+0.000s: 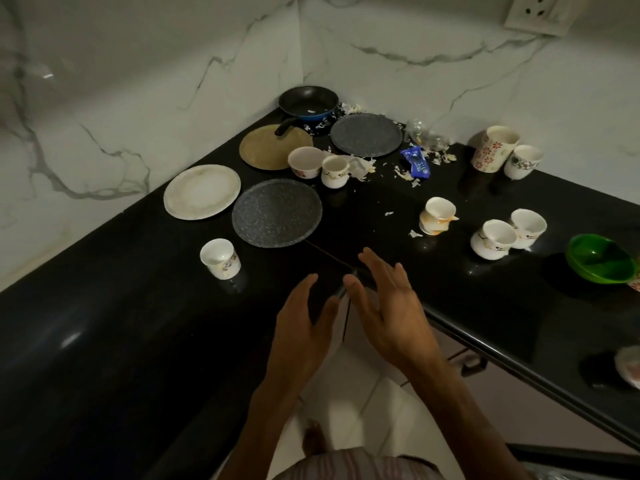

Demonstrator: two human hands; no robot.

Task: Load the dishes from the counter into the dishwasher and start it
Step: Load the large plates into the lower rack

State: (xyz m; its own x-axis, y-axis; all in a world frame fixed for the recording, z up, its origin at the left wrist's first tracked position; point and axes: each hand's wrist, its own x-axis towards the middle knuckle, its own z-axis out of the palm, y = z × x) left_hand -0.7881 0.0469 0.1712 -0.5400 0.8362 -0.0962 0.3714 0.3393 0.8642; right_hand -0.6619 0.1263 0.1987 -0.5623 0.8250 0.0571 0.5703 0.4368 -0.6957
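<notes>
Both hands empty w/ fingers loose: left hand [304, 327] & right hand [391, 317] near counter [121, 323] corner. Speckled plate [277, 213] just beyond; cup [220, 258] to left.

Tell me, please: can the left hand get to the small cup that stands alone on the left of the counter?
Probably yes. The left hand is open and holds nothing, and only bare counter lies between it and the small cup.

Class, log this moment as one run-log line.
left hand: open, empty | right hand: open, empty | both above counter corner | nearest: speckled plate | loading not begun
</notes>
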